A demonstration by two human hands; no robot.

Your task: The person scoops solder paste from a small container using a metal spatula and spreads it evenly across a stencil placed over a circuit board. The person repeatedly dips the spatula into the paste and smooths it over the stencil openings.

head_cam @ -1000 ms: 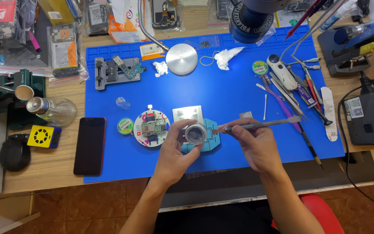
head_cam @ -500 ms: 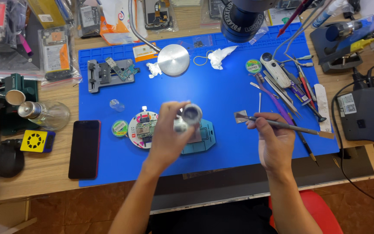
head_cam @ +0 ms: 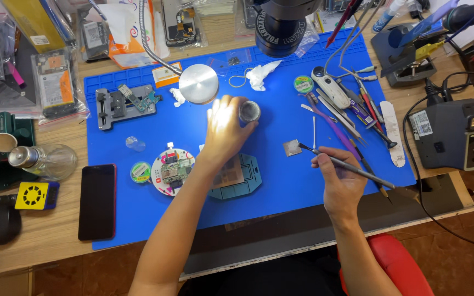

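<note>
Now left hand (head_cam: 224, 131) grips small jar (head_cam: 249, 111) mid-mat; right hand (head_cam: 341, 183) pinches tweezers (head_cam: 346, 166) near mat (head_cam: 281, 186) front edge.

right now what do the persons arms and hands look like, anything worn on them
Both arms are bare from the bottom edge of the picture up to the hands: no sleeves show. The left hand and the right hand wear no gloves, and no watch, bracelet or ring can be seen on either wrist or on the fingers. The lamp lights the left hand brightly, which washes out its finer detail.
</note>
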